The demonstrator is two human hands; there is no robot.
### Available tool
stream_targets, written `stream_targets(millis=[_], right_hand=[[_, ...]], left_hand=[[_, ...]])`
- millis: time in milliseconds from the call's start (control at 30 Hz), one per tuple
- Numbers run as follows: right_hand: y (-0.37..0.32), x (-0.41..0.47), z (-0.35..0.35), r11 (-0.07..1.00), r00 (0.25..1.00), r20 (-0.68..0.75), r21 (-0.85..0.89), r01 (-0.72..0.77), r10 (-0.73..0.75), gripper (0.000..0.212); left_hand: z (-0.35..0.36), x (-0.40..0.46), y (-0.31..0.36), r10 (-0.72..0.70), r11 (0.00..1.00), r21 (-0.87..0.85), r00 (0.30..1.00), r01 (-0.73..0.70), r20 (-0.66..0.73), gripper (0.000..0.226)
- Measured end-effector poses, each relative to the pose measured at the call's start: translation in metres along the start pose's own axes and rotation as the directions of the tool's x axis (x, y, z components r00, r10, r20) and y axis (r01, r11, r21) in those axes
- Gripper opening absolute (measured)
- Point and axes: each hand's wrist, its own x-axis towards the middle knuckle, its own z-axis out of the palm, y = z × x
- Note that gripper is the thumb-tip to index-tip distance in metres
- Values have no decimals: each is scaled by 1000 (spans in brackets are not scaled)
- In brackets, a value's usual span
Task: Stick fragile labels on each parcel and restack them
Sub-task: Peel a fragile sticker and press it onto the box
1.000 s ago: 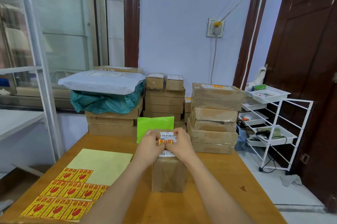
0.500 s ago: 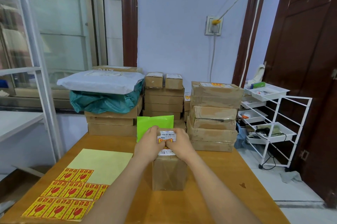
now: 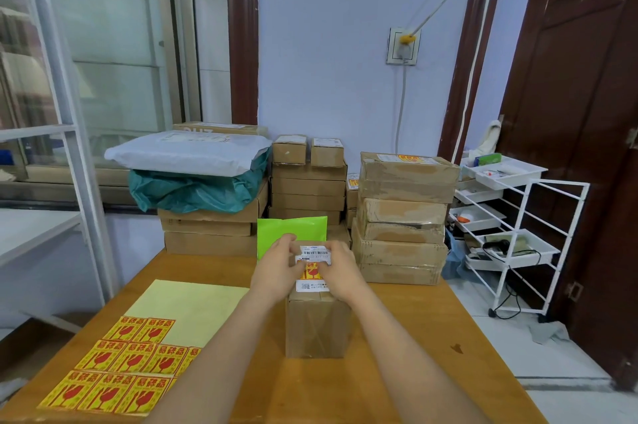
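A small brown cardboard parcel (image 3: 317, 323) stands on the wooden table (image 3: 407, 337) in front of me. A yellow and red fragile label (image 3: 310, 272) lies on its top, over the white shipping label. My left hand (image 3: 276, 268) and my right hand (image 3: 341, 268) rest on the parcel's top from either side, fingertips pressing on the fragile label's edges. A sheet of several fragile labels (image 3: 117, 368) on pale yellow backing lies at the table's near left.
A green mailer (image 3: 293, 230) leans behind the parcel. Stacks of cardboard boxes (image 3: 400, 216) fill the table's back edge, with grey and teal bags (image 3: 193, 175) on the left stack. A white wire trolley (image 3: 511, 237) stands to the right by a dark door.
My hands have drawn slightly apart across the parcel's top, so more of the fragile label shows flat between them. The parcel has stayed in place.
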Motion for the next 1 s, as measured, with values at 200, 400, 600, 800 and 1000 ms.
stream_targets(millis=[200,400,600,800,1000], right_hand=[[0,0,-2,1000,1000,10,3,-2,2,40],[0,-1,0,999,1000,-11,38,-4,5,39],[2,0,-1,993,999,-30,118,-19,23,41],[6,-4,-2,951,997,-6,301,-76,81,47],[20,-9,1,934,1000,-27,356,-4,14,46]], left_hand=[[-1,-3,-4,4,996,-84,1000,-6,-18,43],[-1,-9,-6,-9,979,-202,999,-1,-46,32],[4,-15,-7,-67,943,-328,996,45,-56,29],[13,-19,-9,-204,799,-581,979,158,-15,42],[13,-26,-4,-263,711,-668,964,220,38,39]])
